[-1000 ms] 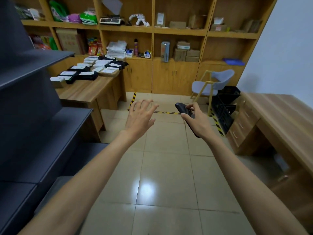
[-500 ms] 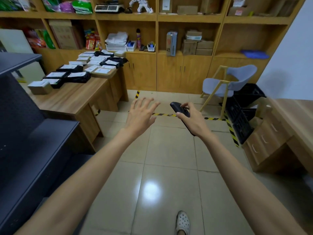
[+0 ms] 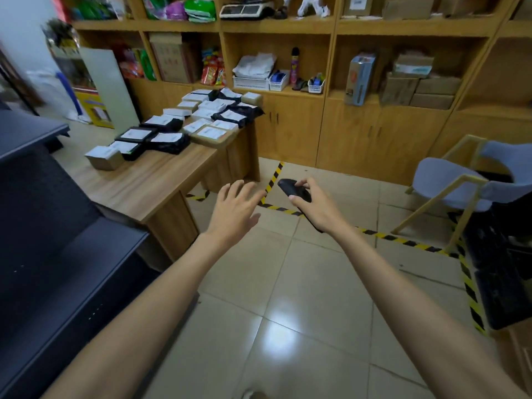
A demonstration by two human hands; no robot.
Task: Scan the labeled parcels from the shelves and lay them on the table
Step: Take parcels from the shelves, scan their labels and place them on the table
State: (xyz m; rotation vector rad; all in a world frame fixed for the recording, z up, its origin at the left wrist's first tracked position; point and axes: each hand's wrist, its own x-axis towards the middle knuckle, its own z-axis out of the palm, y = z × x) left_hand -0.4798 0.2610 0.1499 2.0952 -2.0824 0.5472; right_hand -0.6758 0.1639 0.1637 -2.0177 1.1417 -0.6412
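Brown boxes and black bags with white labels, the parcels (image 3: pixel 184 125), lie in rows on the long wooden bench (image 3: pixel 149 182). The left hand (image 3: pixel 234 211) hangs over the tiled floor (image 3: pixel 288 283) with fingers spread wide, holding nothing. The right hand (image 3: pixel 313 205) grips a black plastic scanner (image 3: pixel 290 190), away from the bench.

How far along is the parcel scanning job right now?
Done: many labeled parcels lie in rows on the wooden table. In hand: the right hand grips the black scanner; the left hand is open, carrying no parcel. Left: the visible dark shelves on the left show no parcels, so little may remain, though parts of them are out of view.
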